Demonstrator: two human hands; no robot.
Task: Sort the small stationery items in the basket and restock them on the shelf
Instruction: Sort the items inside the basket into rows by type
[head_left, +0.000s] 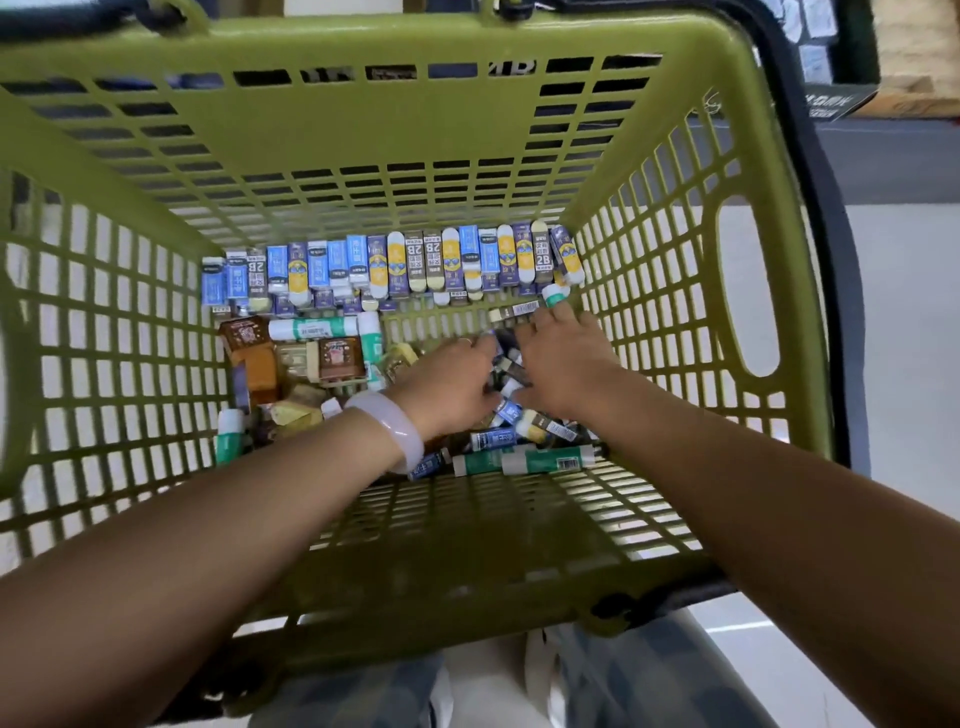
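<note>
Both arms reach down over the near rim of the green basket (467, 582), which sits by the person's knees. The near part of the basket floor is bare. A little farther in, green and white glue sticks (524, 460) lie on their sides.

Past them is the loose pile of small erasers (511, 410), in the middle of the basket floor. The left hand (447, 387), with a pale bangle (389, 428) on the wrist, is dug into this pile. The right hand (563, 364) is just beside it, fingers spread flat on top. I cannot tell if either hand is holding an eraser, because the fingers are hidden in the pile.

To the left of the pile sit brown and yellow boxes (291, 358). At the far wall of the basket stands a neat row of erasers (395, 265).

What could go wrong: the hands are close together, so a quick scoop could push erasers into the neat row and knock it over. The holes in the basket floor could catch a small eraser.

There is room to move on the bare strip between the pile and the neat row. The side walls are tall, so the hands must lift straight up to get out.
</note>
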